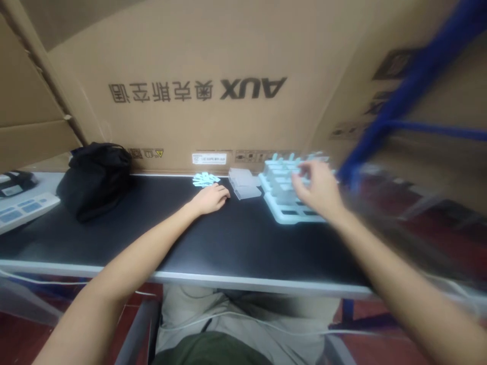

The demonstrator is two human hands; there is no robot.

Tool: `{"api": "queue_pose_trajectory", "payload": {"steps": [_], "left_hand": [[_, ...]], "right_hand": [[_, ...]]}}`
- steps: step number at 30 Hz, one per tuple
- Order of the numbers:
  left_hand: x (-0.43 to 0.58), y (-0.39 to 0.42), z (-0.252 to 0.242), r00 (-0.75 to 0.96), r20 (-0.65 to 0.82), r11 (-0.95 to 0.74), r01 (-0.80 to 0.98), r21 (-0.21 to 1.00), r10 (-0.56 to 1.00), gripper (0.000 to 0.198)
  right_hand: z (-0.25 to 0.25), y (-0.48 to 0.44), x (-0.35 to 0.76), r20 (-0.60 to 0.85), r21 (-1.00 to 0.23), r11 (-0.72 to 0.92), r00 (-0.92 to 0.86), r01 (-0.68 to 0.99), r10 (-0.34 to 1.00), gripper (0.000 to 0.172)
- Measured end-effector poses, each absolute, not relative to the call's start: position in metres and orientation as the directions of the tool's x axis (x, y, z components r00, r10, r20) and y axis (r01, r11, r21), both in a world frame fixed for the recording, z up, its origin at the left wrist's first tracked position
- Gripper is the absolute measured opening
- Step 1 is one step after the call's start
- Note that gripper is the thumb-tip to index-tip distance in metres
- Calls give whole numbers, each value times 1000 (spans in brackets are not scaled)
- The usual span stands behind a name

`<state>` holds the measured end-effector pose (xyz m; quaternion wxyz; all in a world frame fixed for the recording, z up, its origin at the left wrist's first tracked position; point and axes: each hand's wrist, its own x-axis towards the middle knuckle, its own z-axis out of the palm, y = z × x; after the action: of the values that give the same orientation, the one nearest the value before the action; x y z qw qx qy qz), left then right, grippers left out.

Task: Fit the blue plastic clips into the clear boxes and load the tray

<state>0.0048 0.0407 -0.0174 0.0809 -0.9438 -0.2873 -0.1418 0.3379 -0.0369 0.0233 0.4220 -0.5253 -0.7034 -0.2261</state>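
Note:
My left hand (212, 198) rests on the black tabletop with its fingers loosely bent, nothing visible in them. Just beyond it lies a small pile of pale blue pieces (205, 179), too bright and small to make out. To its right are some translucent flat plastic cases (244, 183). A light blue plastic rack (283, 215) with slots and upright prongs stands farther right. Over the rack's right part is my right hand (317, 190), slightly blurred, its thumb and forefinger apart. I see nothing held between them; the other fingers are partly hidden. Clear items show behind that hand.
A black cloth bag (95, 180) sits on the left, beside a white panel with blue areas (28, 210) and a dark object (17, 182). Large cardboard boxes (198, 45) wall off the back. A blue metal frame (403, 96) rises at right. The table's front edge (243, 281) is pale.

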Motion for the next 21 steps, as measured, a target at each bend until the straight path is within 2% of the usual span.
{"api": "queue_pose_trajectory", "payload": {"steps": [5, 9, 11, 13, 18, 21], "left_hand": [[2, 43, -18, 789, 319, -824, 565, -39, 525, 29], [0, 45, -20, 789, 318, -826, 562, -28, 526, 28], [-1, 46, -21, 792, 317, -829, 558, -32, 522, 28], [-2, 47, -21, 793, 319, -829, 558, -38, 519, 28], [-2, 49, -23, 796, 325, -834, 550, -35, 511, 27], [-1, 49, -24, 789, 328, -830, 557, -28, 519, 27]], "right_hand": [[-18, -40, 345, 737, -288, 275, 29, 917, 675, 44], [-20, -44, 334, 505, -433, 83, 165, 897, 847, 88], [-17, -47, 328, 402, -447, -47, 247, 893, 881, 103], [-15, -49, 323, 364, -418, -140, 307, 897, 879, 103], [-13, -47, 319, 226, -295, -251, 322, 922, 919, 84], [-13, -47, 317, 246, -224, -256, 308, 940, 919, 81]]}}
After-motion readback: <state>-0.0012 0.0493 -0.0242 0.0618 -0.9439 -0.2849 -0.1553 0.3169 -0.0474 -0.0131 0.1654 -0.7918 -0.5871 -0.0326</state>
